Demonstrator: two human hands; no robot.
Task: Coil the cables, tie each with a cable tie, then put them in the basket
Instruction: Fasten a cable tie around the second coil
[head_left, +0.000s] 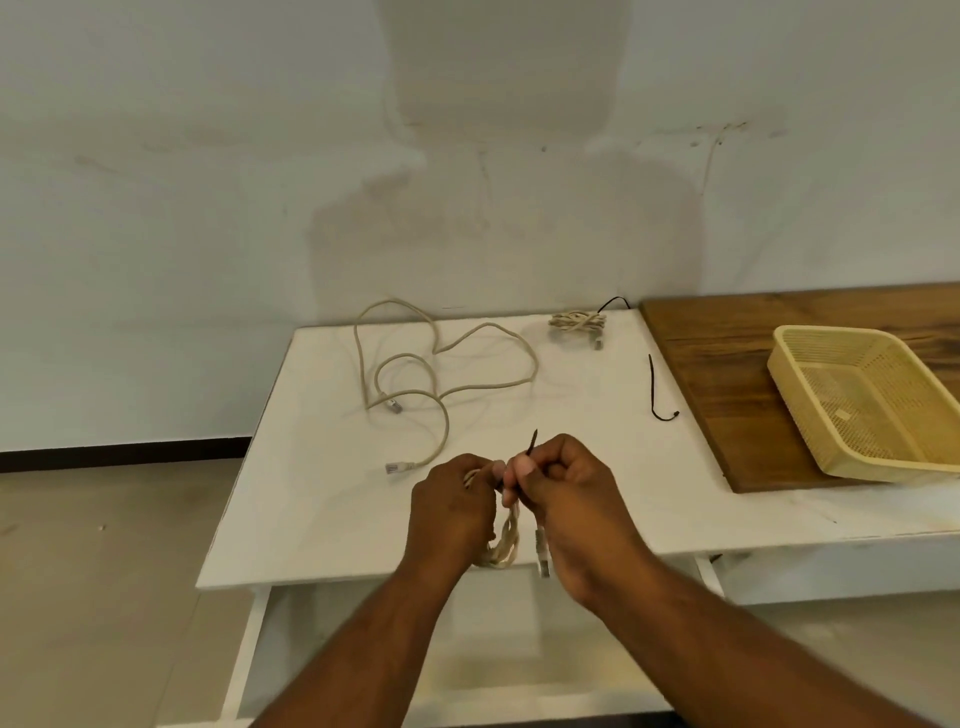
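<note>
Curled fingers: left hand (452, 506) on coiled cable (504, 546), right hand (566, 493) on tie (532, 442)

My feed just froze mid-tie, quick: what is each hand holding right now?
Left hand: grips the coiled beige cable.
Right hand: pinches the black cable tie at the coil.

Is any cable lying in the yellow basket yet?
No, the basket holds no cable; a tied bundle lies at the far edge of the white table.
</note>
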